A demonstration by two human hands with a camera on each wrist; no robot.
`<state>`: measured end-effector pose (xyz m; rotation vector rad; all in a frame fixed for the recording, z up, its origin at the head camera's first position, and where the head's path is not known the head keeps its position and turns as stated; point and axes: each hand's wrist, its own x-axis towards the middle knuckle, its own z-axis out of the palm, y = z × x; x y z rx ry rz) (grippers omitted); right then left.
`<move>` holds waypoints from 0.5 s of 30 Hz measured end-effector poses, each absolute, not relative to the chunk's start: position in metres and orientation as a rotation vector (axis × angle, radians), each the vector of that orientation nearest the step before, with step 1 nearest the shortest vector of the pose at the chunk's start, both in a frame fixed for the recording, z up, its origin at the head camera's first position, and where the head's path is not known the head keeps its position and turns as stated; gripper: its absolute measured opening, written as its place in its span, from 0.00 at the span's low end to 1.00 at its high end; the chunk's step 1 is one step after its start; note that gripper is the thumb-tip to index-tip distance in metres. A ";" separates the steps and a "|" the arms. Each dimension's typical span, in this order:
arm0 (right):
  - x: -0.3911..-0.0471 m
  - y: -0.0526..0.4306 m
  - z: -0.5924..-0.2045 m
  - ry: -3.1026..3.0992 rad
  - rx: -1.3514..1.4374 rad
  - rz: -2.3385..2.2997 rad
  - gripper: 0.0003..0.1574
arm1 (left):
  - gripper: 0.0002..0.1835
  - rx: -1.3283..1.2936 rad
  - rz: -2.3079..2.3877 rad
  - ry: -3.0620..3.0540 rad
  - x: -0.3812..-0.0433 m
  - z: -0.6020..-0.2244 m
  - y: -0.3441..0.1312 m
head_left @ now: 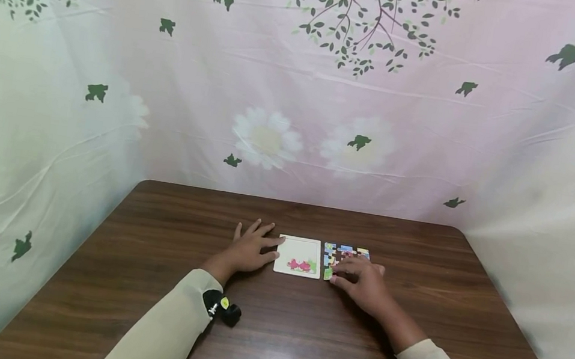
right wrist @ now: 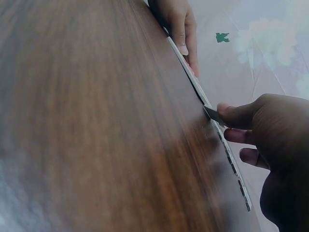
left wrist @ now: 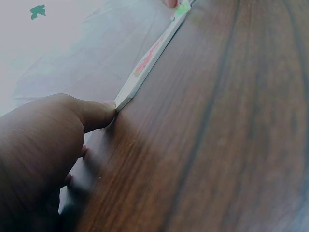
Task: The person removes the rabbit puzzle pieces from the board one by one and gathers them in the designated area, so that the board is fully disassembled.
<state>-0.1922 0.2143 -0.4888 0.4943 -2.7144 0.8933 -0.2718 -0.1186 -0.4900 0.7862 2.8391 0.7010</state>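
A square white puzzle board [head_left: 299, 250] lies on the table, with a pink and green picture in its lower right part. My left hand [head_left: 249, 251] rests at its left side with fingers spread, thumb and forefinger touching the edge. In the left wrist view the thumb [left wrist: 99, 115] presses the board's corner. Just right of the board lies a block of colourful jigsaw pieces [head_left: 346, 250], partly hidden under my right hand [head_left: 363, 283]. That hand pinches a jigsaw piece [right wrist: 212, 115] at the near left corner of the block; the piece is tilted in the right wrist view.
Both boards lie on a dark brown wooden table [head_left: 273, 329], near its far edge. A printed cloth [head_left: 309, 97] with flowers, leaves and birds hangs behind and along both sides. Each wrist wears a small black camera [head_left: 231, 315].
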 end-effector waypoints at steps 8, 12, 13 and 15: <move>-0.190 0.214 -0.488 -2.727 0.515 0.881 0.12 | 0.27 0.788 0.703 2.843 -0.272 -0.489 -0.119; -0.191 0.214 -0.489 -2.733 0.520 0.863 0.12 | 0.27 0.784 0.691 2.846 -0.271 -0.488 -0.118; -0.191 0.214 -0.489 -2.737 0.516 0.859 0.11 | 0.27 0.783 0.686 2.847 -0.271 -0.488 -0.118; -0.191 0.213 -0.489 -2.746 0.503 0.848 0.12 | 0.27 0.782 0.684 2.849 -0.271 -0.488 -0.118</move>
